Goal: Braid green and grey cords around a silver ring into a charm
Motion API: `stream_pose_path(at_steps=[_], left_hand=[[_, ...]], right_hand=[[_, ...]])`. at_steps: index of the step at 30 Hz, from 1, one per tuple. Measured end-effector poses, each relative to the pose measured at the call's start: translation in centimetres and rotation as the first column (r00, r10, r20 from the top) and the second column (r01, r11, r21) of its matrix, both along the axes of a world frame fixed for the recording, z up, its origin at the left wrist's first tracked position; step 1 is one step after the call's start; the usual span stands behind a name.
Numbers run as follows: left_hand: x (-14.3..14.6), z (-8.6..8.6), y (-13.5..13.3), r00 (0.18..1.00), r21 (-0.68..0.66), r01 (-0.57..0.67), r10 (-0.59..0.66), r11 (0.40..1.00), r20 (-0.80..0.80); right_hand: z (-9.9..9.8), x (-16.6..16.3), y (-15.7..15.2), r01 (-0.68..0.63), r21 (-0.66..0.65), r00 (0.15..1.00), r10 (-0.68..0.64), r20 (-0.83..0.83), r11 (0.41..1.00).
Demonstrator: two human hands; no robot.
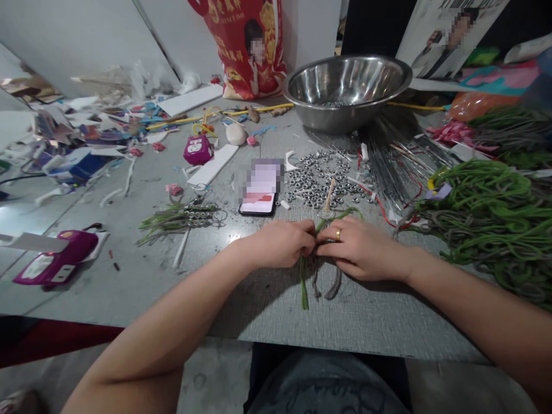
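Green and grey cords, slender, ends dangling

At my remote end I log one left hand, one right hand, one gold ring, one phone, one steel bowl, one red bag. I enter two purple gadgets, one cord bundle, one cord pile. Metal rings and the held cords I cannot count.

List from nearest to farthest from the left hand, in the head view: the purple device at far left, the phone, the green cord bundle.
1. Phone: just beyond the left hand, slightly to its left.
2. Green cord bundle: farther left, past the phone.
3. Purple device: far left.
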State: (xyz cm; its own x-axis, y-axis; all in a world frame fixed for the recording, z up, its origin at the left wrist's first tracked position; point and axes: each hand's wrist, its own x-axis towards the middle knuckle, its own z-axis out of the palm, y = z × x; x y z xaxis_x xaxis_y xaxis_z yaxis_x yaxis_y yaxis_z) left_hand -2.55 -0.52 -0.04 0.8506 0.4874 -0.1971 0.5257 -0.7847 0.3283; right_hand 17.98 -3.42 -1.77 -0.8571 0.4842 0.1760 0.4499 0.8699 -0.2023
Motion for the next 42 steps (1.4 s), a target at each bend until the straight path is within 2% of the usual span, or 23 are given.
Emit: stream_pose_path(at_steps=[6, 11, 15, 18, 20, 22, 24, 25, 28, 29, 31, 34, 37, 40, 42], left_hand=[[-0.5, 1.3, -0.2, 0.999, 0.054, 0.014, -0.011, 0.998, -0.053], [-0.9, 2.0, -0.5, 0.988, -0.017, 0.072, -0.074, 0.997, -0.136], [-0.6, 1.9, -0.4, 0.979, -0.043, 0.061, -0.069, 0.997, -0.193], [-0.6, 1.7, -0.1, 0.985, -0.103, 0.041, -0.057, 0.994, -0.165], [-0.7, 1.5, 0.3, 0.997, -0.198, 0.022, -0.036, 0.98, -0.071], [-0.9, 1.3, 0.9, 0.995, -0.294, 0.023, 0.007, 0.955, 0.098], [-1.1, 1.0, 1.4, 0.958, -0.32, -0.016, 0.106, 0.947, 0.266], [-1.1, 0.8, 1.6, 0.933, -0.323, -0.049, 0.158, 0.945, 0.323], [-1.0, 0.3, 1.8, 0.87, -0.327, -0.14, 0.273, 0.935, 0.409], [-0.8, 0.2, 1.7, 0.86, -0.329, -0.158, 0.293, 0.931, 0.417], [-0.5, 0.1, 1.4, 0.852, -0.324, -0.177, 0.31, 0.929, 0.422], [-0.2, 0.1, 1.0, 0.844, -0.312, -0.182, 0.311, 0.932, 0.437], [-0.2, 0.0, 1.0, 0.837, -0.306, -0.189, 0.316, 0.933, 0.447], [-0.3, -0.4, 1.2, 0.831, -0.293, -0.193, 0.314, 0.937, 0.458], [-0.3, -0.8, 1.2, 0.795, -0.266, -0.226, 0.335, 0.937, 0.505]], right_hand=[[-0.1, -0.1, -0.2, -0.032, -0.022, 0.999, 0.032, 0.001, 0.999], [-0.1, -0.2, -0.4, -0.066, -0.063, 0.998, 0.065, -0.013, 0.996], [-0.1, -0.3, -0.5, -0.058, -0.084, 0.998, 0.059, 0.015, 0.995], [-0.2, -0.5, -0.5, -0.055, -0.102, 0.998, 0.057, 0.011, 0.993], [-0.3, -0.5, -0.4, -0.056, -0.115, 0.998, 0.053, -0.03, 0.992], [-0.4, -0.5, -0.2, -0.017, -0.144, 0.991, -0.002, -0.13, 0.989], [-0.5, -0.2, 0.0, 0.087, -0.219, 0.943, -0.152, -0.296, 0.972], [-0.5, -0.1, 0.1, 0.149, -0.283, 0.89, -0.254, -0.379, 0.947], [-0.6, 0.4, 0.4, 0.249, -0.482, 0.699, -0.5, -0.511, 0.84], [-0.7, 0.5, 0.5, 0.253, -0.523, 0.67, -0.538, -0.512, 0.814], [-0.7, 0.5, 0.6, 0.256, -0.552, 0.676, -0.555, -0.485, 0.793], [-0.7, 0.3, 0.7, 0.288, -0.515, 0.748, -0.526, -0.405, 0.807], [-0.6, 0.2, 0.9, 0.345, -0.415, 0.8, -0.495, -0.339, 0.842], [-0.6, 0.4, 1.1, 0.389, -0.328, 0.821, -0.486, -0.301, 0.861], [-0.6, 0.5, 1.2, 0.415, -0.309, 0.818, -0.499, -0.285, 0.856]])
